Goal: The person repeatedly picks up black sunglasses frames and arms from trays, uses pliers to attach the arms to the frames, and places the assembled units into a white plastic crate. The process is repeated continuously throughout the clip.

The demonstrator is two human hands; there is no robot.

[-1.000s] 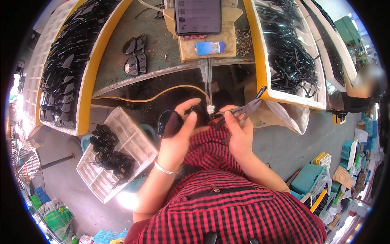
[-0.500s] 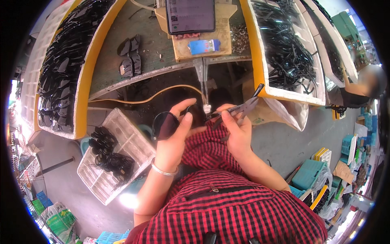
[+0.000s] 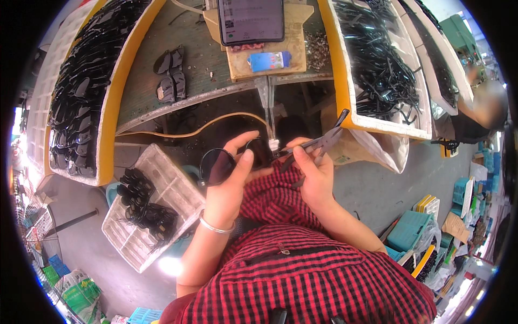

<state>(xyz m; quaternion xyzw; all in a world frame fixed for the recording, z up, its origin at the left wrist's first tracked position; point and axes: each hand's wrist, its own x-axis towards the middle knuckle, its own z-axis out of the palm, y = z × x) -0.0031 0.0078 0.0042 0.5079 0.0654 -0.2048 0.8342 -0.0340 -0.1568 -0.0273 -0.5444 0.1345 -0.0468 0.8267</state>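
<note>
Dark round-lensed sunglasses (image 3: 217,165) are gripped between the thumb and fingers of my left hand (image 3: 227,186), in front of my lap. Close to their right end, my right hand (image 3: 317,181) pinches several thin dark pieces that look like glasses temples (image 3: 327,141), fanned out past my fingers to the upper right. Whether a temple touches the sunglasses frame is hard to make out, as my fingers and the dark background hide the meeting point.
A yellow-sided tray (image 3: 115,102) of sunglasses stands left; another yellow-sided tray (image 3: 338,70) of dark temples stands right. Between them lie a tablet (image 3: 252,21), a blue packet (image 3: 268,61) and folded sunglasses (image 3: 171,86). A white crate (image 3: 183,202) holds dark bundles below. Another person works far right.
</note>
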